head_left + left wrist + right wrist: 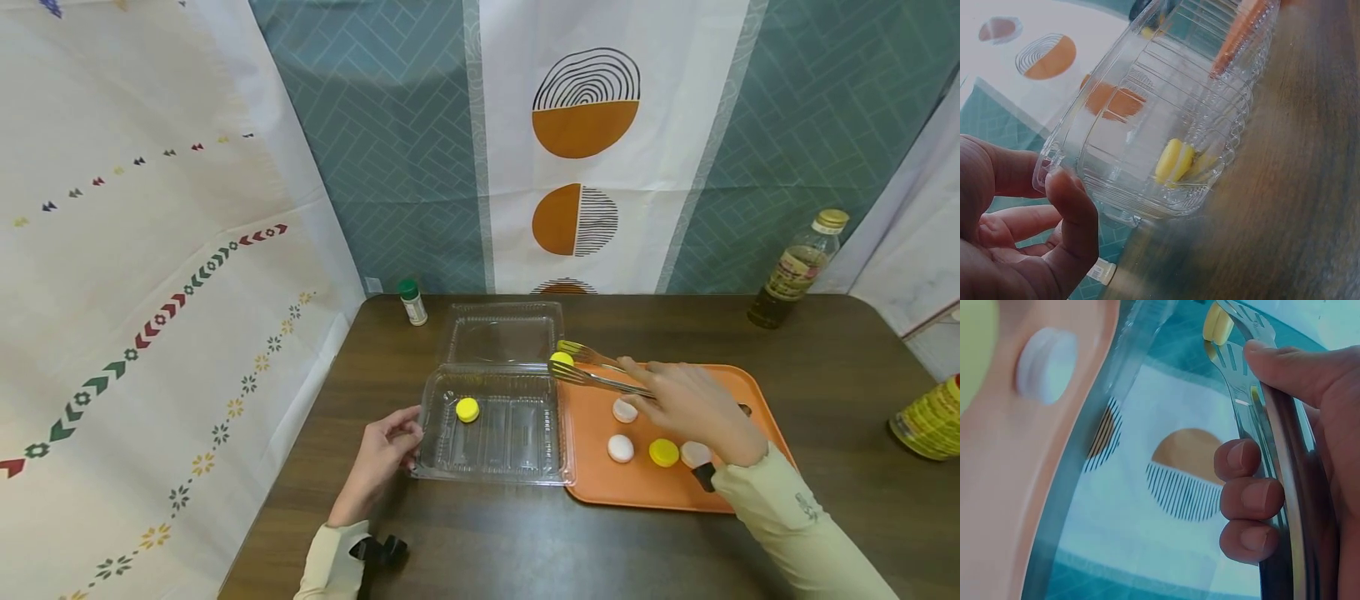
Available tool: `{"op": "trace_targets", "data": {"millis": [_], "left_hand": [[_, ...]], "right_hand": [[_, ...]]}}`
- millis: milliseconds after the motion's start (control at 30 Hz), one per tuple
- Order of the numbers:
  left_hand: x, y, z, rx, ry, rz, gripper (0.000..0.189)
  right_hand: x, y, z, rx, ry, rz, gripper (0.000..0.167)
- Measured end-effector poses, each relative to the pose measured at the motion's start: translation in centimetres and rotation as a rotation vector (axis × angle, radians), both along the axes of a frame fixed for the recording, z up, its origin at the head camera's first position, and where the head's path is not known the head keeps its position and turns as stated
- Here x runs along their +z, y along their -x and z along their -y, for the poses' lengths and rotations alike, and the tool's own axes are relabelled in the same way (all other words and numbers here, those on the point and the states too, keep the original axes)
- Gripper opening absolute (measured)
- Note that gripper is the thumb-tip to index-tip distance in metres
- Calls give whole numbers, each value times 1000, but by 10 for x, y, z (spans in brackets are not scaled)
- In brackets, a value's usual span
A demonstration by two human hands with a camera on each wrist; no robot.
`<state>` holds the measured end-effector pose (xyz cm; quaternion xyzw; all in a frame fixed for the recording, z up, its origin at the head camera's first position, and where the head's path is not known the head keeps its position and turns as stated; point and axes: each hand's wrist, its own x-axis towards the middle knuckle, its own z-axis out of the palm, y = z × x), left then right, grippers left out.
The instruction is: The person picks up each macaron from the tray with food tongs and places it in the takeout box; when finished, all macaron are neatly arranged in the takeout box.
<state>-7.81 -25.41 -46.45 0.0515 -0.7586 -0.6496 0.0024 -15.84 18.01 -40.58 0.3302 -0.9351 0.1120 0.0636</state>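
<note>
My left hand (381,454) pinches the left rim of a clear plastic clamshell container (491,477) between thumb and fingers; its lid (504,333) lies folded back behind. Inside, toward the left, sits one yellow macaron (467,410). My right hand (693,410) grips metal tongs (1285,425), fingers wrapped around the arms. Between the slotted tips a second yellow macaron (1217,325) is held, near the container's back right corner and above table level. Beneath the right hand lies an orange tray (592,485) with white macarons (620,448) and a yellow macaron (663,452).
A green-capped shaker (412,302) stands at the back left of the wooden table (480,542). An oil bottle (797,271) is at the back right, and a yellow-wrapped container (930,421) at the right edge. Patterned cloth (397,150) hangs behind the table.
</note>
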Motion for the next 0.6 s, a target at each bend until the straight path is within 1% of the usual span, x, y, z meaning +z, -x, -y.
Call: {"op": "trace_targets", "data": {"millis": [167, 333, 500, 600], "left_hand": [[0, 0, 0, 3, 7, -12, 42], [0, 1, 0, -1, 16, -13, 41], [0, 1, 0, 2, 3, -2, 42], [0, 1, 0, 6, -3, 6, 43]], "right_hand": [[2, 1, 15, 19, 3, 22, 57], [4, 2, 27, 65, 25, 23, 58], [4, 1, 41, 141, 16, -28, 56], [4, 0, 50, 167, 27, -64, 54]]}}
